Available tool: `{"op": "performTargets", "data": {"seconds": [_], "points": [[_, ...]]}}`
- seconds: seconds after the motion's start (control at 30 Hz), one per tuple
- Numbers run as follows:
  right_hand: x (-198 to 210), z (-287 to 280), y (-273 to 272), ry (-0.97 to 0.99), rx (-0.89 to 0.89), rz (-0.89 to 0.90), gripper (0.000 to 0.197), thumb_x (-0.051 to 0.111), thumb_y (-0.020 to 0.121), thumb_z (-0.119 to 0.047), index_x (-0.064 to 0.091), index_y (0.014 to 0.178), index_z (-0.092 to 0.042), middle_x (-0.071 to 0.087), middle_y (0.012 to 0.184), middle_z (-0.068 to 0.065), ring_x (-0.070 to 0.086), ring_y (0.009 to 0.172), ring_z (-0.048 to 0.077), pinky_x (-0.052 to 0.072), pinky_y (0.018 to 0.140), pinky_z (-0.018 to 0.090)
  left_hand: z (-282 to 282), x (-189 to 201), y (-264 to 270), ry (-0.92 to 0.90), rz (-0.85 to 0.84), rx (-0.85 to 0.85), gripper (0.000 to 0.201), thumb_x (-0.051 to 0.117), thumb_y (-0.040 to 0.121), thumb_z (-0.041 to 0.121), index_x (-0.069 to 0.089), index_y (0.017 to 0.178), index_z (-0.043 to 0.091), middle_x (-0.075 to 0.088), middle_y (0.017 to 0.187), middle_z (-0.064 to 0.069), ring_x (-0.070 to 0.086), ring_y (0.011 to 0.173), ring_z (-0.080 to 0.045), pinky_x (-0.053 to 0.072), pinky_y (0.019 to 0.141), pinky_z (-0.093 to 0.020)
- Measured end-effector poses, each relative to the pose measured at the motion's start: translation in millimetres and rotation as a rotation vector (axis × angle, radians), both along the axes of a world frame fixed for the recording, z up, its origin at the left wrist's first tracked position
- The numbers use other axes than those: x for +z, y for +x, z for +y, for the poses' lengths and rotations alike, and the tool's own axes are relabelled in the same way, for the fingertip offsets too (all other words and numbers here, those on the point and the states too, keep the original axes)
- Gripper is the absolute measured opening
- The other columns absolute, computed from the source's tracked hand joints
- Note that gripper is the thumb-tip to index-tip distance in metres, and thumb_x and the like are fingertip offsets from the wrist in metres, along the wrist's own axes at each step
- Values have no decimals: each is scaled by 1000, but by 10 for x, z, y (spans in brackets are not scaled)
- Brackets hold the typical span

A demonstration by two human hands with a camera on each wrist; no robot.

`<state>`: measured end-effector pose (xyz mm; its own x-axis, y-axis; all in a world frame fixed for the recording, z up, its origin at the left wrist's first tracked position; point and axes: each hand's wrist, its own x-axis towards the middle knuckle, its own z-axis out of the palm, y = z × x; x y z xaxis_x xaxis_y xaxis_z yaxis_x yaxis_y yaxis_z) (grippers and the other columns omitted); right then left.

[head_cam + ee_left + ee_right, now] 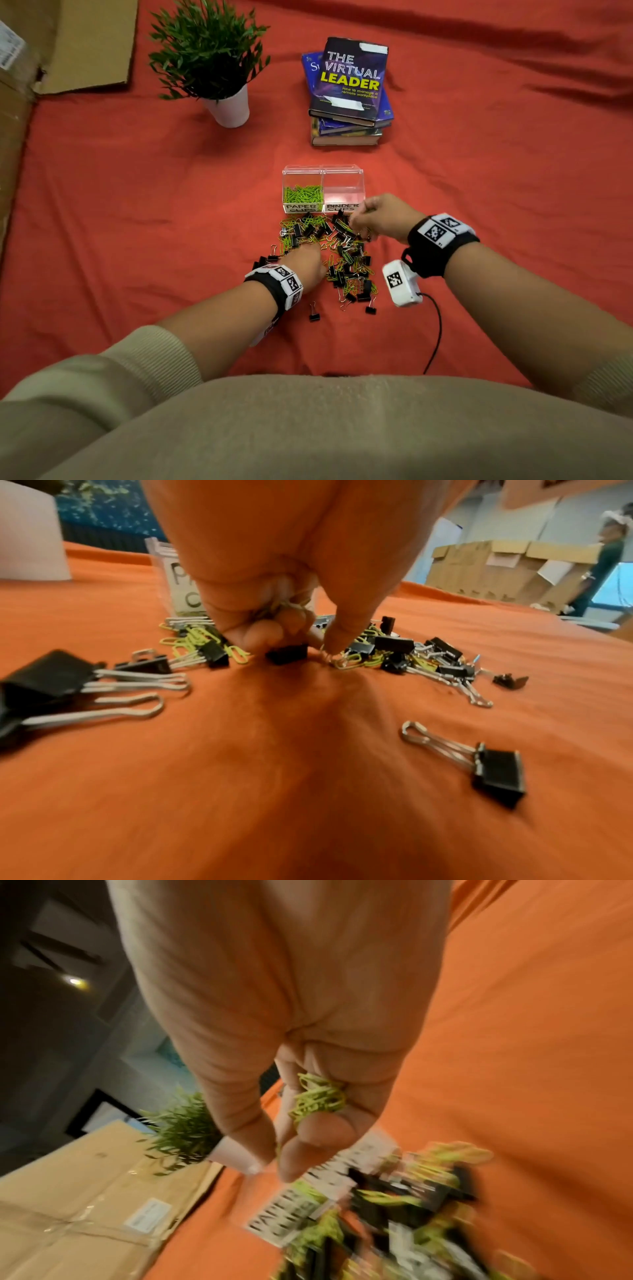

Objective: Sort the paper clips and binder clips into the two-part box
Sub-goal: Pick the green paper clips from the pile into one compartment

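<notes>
A clear two-part box (322, 171) stands on the red cloth. Its left part, labelled PAPER CLIPS, holds green paper clips (303, 193); the right part, labelled BINDER CLIPS, looks empty. In front of it lies a mixed pile of black binder clips and green paper clips (329, 253). My left hand (306, 257) is down in the pile. In the left wrist view the left hand (318, 647) has paper clips (287, 604) bunched in its curled fingers, and thumb and forefinger pinch at another on the cloth. My right hand (363, 219) hovers by the box front, and a bunch of green paper clips (318, 1096) sits in its curled fingers.
A potted plant (229, 106) and a stack of books (349, 92) stand behind the box. Cardboard (85, 44) lies at the far left. A white device with a cable (400, 282) lies under my right wrist. Loose binder clips (496, 772) lie nearer me.
</notes>
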<state>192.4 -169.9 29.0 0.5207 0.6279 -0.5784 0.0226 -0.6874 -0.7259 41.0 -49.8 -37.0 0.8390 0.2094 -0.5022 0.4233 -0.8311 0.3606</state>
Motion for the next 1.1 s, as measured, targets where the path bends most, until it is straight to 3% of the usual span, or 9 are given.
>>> {"op": "performTargets", "data": {"seconds": [0.1, 0.2, 0.33, 0.5, 0.63, 0.8, 0.9, 1.0, 1.1], "points": [[103, 403, 68, 14, 60, -97, 13, 61, 90, -16, 65, 88, -3, 65, 72, 5, 54, 55, 11, 47, 51, 21, 57, 31, -83, -105, -37, 61, 11, 49, 91, 18, 48, 92, 7, 53, 88, -10, 50, 76, -25, 39, 64, -32], [125, 798, 101, -23, 173, -257, 16, 58, 91, -18, 67, 91, -5, 65, 80, 6, 55, 60, 10, 45, 53, 20, 167, 78, -172, -157, -39, 91, 10, 46, 92, 16, 41, 86, 10, 50, 82, -8, 47, 73, -24, 34, 61, -30], [42, 1214, 68, -114, 382, -477, 20, 53, 90, -9, 71, 100, -10, 70, 104, 8, 64, 95, 23, 49, 79, 29, 338, 126, -262, -161, -17, 107, 8, 43, 92, 15, 46, 91, 8, 60, 93, -18, 52, 79, -28, 37, 65, -31], [-160, 1353, -16, -183, 553, -505, 35, 48, 85, 1, 68, 109, -16, 66, 117, 6, 61, 106, 24, 48, 88, 28, 549, 289, -198, -125, -6, 85, 17, 43, 92, 11, 55, 101, 2, 64, 101, -19, 59, 94, -33, 42, 73, -34], [-97, 1156, 26, -84, 434, -521, 36, 47, 83, 2, 67, 109, -13, 67, 115, 7, 62, 104, 23, 49, 89, 30, 745, 453, 99, -68, -98, 84, 18, 42, 91, 10, 56, 100, 4, 64, 101, -16, 59, 91, -29, 42, 73, -32], [-41, 529, 6, 30, 160, -425, 18, 51, 87, -5, 67, 93, -12, 66, 87, 0, 58, 73, 12, 46, 68, 26, 887, 558, 644, 45, -199, 2, 20, 42, 91, 5, 58, 103, 5, 61, 107, -15, 56, 92, -28, 39, 74, -31], [-137, 104, -108, -93, 229, -353, 18, 51, 87, -6, 66, 88, -17, 61, 81, -5, 53, 66, 9, 43, 62, 24, 873, 509, 852, 91, -143, -71, 24, 42, 90, -1, 59, 107, 4, 60, 112, -15, 57, 99, -29, 44, 81, -33], [-277, -207, -266, -193, 322, -286, 16, 54, 85, -6, 67, 90, -14, 64, 88, -2, 57, 76, 12, 46, 70, 26, 790, 473, 867, 139, -127, -131, 31, 45, 87, -2, 58, 115, 4, 61, 112, -16, 59, 101, -31, 50, 91, -41], [-385, -385, -389, -229, 334, -303, 17, 54, 83, -4, 66, 92, -12, 62, 87, -4, 57, 78, 13, 46, 71, 26, 639, 447, 719, 240, -304, -156, 32, 55, 84, 10, 55, 116, 10, 56, 116, -9, 51, 110, -27, 43, 98, -40]]}}
